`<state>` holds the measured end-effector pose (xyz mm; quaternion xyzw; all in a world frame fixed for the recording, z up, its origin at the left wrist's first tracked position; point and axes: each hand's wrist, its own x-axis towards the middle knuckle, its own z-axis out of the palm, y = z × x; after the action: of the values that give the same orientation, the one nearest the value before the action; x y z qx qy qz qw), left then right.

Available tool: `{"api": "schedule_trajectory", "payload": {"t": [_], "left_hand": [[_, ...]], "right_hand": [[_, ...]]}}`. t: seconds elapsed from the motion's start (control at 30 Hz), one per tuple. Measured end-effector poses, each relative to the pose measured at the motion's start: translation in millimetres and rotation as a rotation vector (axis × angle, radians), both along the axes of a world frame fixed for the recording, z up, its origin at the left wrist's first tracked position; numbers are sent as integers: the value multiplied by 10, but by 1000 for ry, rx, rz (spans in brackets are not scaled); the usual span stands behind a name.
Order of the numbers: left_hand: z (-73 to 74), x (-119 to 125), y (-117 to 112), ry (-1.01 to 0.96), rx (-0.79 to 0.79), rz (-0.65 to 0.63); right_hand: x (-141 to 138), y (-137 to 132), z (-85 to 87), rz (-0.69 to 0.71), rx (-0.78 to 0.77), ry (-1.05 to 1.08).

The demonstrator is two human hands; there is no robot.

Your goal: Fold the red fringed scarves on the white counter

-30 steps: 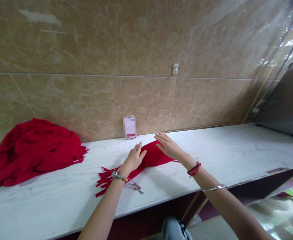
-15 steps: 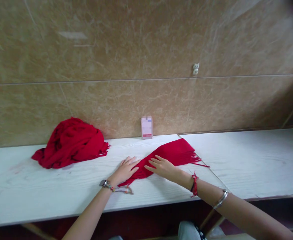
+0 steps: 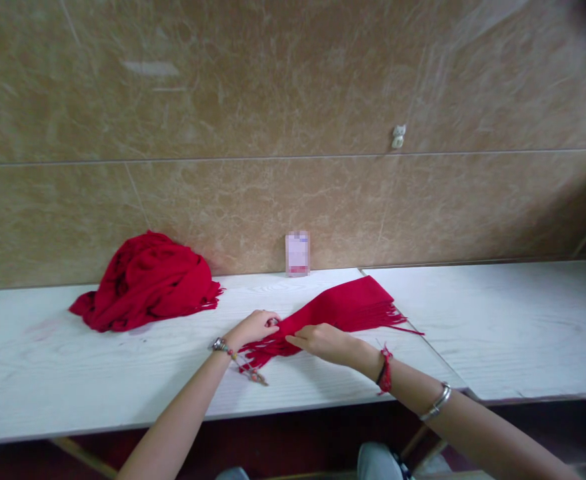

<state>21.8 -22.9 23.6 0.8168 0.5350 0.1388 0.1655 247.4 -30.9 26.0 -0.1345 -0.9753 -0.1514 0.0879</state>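
A red fringed scarf (image 3: 345, 308) lies folded into a long strip on the white wooden table (image 3: 513, 327), running from centre toward the right. My left hand (image 3: 253, 328) is closed, pinching the scarf's near left end beside the tassels. My right hand (image 3: 323, 341) is curled on the scarf's near edge just to the right of it, fingers gripping the cloth. Both wrists wear bracelets.
A heap of red scarves (image 3: 147, 283) sits at the back left of the table. A small card (image 3: 297, 253) leans against the brown marble wall (image 3: 293, 133). A seam divides the tabletop right of the scarf. The table's front edge runs just below my forearms.
Both hands went from lying flat on the scarf to closing on its left end. The view swung left earlier, then held steady.
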Motion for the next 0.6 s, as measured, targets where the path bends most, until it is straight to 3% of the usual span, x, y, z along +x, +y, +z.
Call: {"api": "schedule_trajectory", "payload": {"t": [0.1, 0.3, 0.43, 0.6], "left_hand": [[-15, -48, 80, -17, -10, -57], [-113, -108, 84, -41, 233, -59], [-115, -65, 30, 239, 370, -106], [-125, 134, -68, 557, 461, 1]], "right_hand": [[-53, 36, -33, 0, -24, 8], [-103, 75, -136, -135, -140, 140], [-106, 129, -131, -42, -110, 111], [-70, 232, -145, -3, -122, 96]]}}
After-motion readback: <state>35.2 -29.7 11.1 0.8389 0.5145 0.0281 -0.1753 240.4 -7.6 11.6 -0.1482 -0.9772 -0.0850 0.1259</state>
